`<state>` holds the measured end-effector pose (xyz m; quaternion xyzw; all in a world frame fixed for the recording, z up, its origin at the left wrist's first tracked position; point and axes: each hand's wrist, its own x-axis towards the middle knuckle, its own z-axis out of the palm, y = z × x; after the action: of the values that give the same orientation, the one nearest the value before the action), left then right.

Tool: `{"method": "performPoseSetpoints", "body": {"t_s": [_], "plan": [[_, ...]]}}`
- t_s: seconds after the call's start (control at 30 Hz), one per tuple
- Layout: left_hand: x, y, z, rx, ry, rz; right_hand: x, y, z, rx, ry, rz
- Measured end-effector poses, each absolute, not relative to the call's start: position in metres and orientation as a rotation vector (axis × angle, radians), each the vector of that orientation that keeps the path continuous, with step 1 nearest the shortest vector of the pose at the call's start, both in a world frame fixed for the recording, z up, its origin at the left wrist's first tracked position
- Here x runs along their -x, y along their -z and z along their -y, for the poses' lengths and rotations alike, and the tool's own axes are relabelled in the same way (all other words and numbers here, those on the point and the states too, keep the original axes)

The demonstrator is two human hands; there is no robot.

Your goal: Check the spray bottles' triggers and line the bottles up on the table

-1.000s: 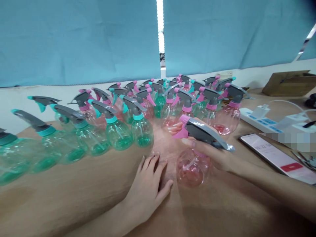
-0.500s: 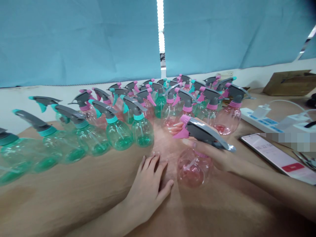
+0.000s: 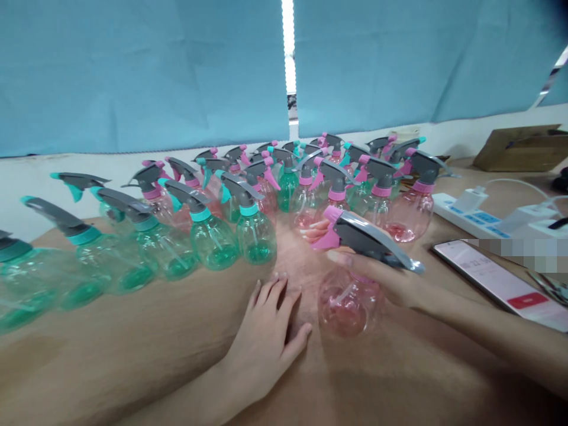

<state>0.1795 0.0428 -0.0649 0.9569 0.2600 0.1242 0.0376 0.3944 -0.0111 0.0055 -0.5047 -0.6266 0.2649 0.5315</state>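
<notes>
A clear pink spray bottle (image 3: pixel 348 305) with a grey and pink trigger head stands in front of me. My right hand (image 3: pixel 377 269) is closed around its neck, thumb on the near side and fingertips showing behind the pink trigger. My left hand (image 3: pixel 268 331) lies flat on the wooden table (image 3: pixel 177 343), fingers spread, holding nothing, a little left of that bottle. The nearest bottle to its fingertips is a green spray bottle (image 3: pixel 257 236) with a turquoise collar.
Several green spray bottles (image 3: pixel 215 239) form a row to the left, with pink and green ones crowded behind. On the right lie a phone (image 3: pixel 497 278) and a white power strip (image 3: pixel 473 216) with plugs. A cardboard box (image 3: pixel 519 151) stands behind them, near the blue curtain (image 3: pixel 146 71).
</notes>
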Motion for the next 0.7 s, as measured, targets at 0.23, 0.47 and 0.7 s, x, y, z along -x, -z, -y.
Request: {"method": "performPoseSetpoints", "body": {"t_s": [0.23,0.47,0.7], "plan": [[-0.18,0.0647,-0.0431,-2.937,-0.355,-0.808,-0.395,-0.0048,0.011,1.226,-0.634,1.507],[-0.1815,0.0644,-0.0439,-2.932,-0.351,-0.808,-0.3943,-0.0079,0.0113,1.23,-0.624,1.543],[-0.1797,0.0646,-0.042,-2.931,-0.362,-0.802,-0.3919,-0.013,0.0124,1.222,-0.501,1.508]]}}
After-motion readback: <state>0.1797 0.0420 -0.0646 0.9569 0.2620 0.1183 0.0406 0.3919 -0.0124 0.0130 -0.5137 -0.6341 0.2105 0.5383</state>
